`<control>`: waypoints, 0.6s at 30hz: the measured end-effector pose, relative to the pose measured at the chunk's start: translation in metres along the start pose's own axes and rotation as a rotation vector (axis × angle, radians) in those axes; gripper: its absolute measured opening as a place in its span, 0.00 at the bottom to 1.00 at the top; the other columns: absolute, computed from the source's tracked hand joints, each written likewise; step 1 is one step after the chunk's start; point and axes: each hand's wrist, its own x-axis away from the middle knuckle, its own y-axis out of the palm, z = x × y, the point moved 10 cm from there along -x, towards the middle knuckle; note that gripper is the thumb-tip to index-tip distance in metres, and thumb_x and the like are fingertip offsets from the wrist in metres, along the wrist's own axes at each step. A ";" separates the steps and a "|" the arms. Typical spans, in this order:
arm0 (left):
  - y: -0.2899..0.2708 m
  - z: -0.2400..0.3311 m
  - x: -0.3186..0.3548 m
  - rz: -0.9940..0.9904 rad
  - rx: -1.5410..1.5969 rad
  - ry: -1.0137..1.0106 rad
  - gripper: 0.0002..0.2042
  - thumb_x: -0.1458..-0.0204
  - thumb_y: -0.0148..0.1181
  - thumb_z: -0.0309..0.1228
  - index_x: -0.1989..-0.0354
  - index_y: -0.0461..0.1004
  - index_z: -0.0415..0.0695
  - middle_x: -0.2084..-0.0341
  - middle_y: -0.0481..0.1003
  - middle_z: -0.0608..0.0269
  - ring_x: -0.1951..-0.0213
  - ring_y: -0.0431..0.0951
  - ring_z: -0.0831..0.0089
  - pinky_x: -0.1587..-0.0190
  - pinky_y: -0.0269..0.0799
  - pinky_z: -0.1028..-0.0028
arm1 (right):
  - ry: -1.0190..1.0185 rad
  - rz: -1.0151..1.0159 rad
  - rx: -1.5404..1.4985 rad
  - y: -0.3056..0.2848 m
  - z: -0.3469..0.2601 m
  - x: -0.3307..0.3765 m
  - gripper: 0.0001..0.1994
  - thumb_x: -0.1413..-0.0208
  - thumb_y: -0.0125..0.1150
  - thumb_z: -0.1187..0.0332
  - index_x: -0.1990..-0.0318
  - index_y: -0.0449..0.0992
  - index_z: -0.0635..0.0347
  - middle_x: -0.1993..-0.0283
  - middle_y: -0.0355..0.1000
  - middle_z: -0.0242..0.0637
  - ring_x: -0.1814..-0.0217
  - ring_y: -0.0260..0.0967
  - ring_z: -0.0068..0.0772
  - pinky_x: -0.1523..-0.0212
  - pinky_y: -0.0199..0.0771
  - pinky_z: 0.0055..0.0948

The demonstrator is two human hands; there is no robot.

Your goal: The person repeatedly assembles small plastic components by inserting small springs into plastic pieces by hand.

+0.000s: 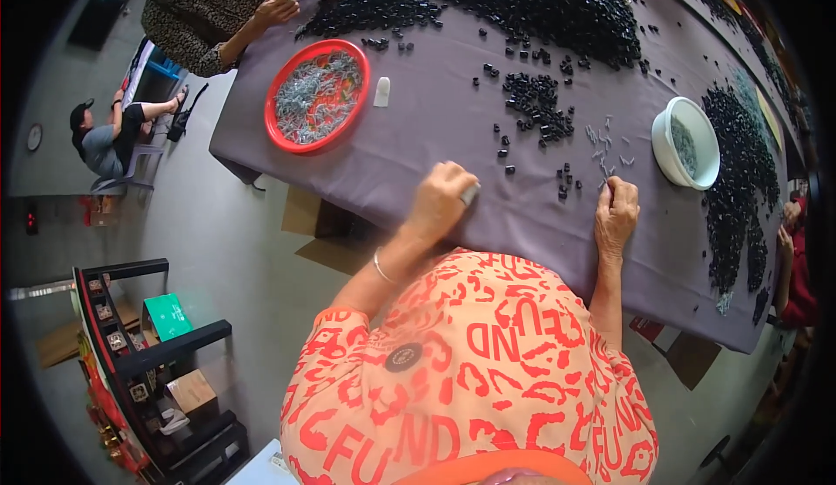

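Your peach, red-printed cloth shirt (488, 354) is nearest; slim grey plastic-looking slivers (601, 143), variously angled, lie just past your pinched right hand (617, 210), your curled left hand (442, 199) farther; any grasp unclear.

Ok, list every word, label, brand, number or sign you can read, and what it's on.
Peach shirt: large red capitals, legible, but I won't copy the wording.
Round dark mark on the shirt: any lettering is too small to read.
Wall clock: face markings too small to read.
Black pieces, red tray, pale bowl: no readable text.
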 end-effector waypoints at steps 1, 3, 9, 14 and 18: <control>-0.005 -0.009 -0.004 -0.007 0.003 0.000 0.06 0.59 0.63 0.24 0.71 0.75 0.45 0.73 0.72 0.61 0.67 0.73 0.61 0.64 0.71 0.66 | 0.000 -0.004 -0.002 0.001 -0.001 -0.002 0.06 0.49 0.57 0.74 0.63 0.73 0.55 0.65 0.69 0.34 0.63 0.68 0.37 0.62 0.64 0.36; -0.019 -0.031 -0.017 0.018 -0.130 -0.045 0.06 0.58 0.63 0.24 0.70 0.75 0.44 0.71 0.72 0.60 0.66 0.73 0.60 0.63 0.71 0.65 | 0.010 -0.011 0.003 0.002 0.000 -0.002 0.06 0.49 0.57 0.74 0.63 0.73 0.55 0.65 0.69 0.34 0.63 0.69 0.37 0.62 0.64 0.36; -0.032 -0.027 -0.057 0.171 -0.220 -0.023 0.10 0.59 0.66 0.27 0.67 0.76 0.46 0.68 0.72 0.60 0.65 0.71 0.60 0.63 0.70 0.65 | 0.036 -0.011 -0.020 -0.002 0.002 -0.002 0.07 0.50 0.57 0.74 0.63 0.73 0.55 0.64 0.69 0.35 0.62 0.69 0.37 0.60 0.64 0.35; 0.020 0.009 -0.058 -0.011 -0.002 0.096 0.11 0.60 0.67 0.28 0.66 0.77 0.47 0.69 0.72 0.61 0.64 0.71 0.61 0.62 0.69 0.66 | 0.019 -0.002 -0.037 -0.002 0.000 0.000 0.07 0.51 0.57 0.76 0.63 0.74 0.57 0.65 0.69 0.35 0.65 0.68 0.35 0.62 0.66 0.33; 0.042 0.004 -0.055 -0.128 0.064 0.050 0.08 0.57 0.64 0.26 0.67 0.77 0.45 0.67 0.72 0.61 0.63 0.72 0.61 0.60 0.70 0.66 | 0.140 0.042 -0.198 -0.008 0.012 -0.002 0.06 0.51 0.57 0.77 0.64 0.74 0.59 0.68 0.68 0.35 0.71 0.67 0.30 0.67 0.67 0.30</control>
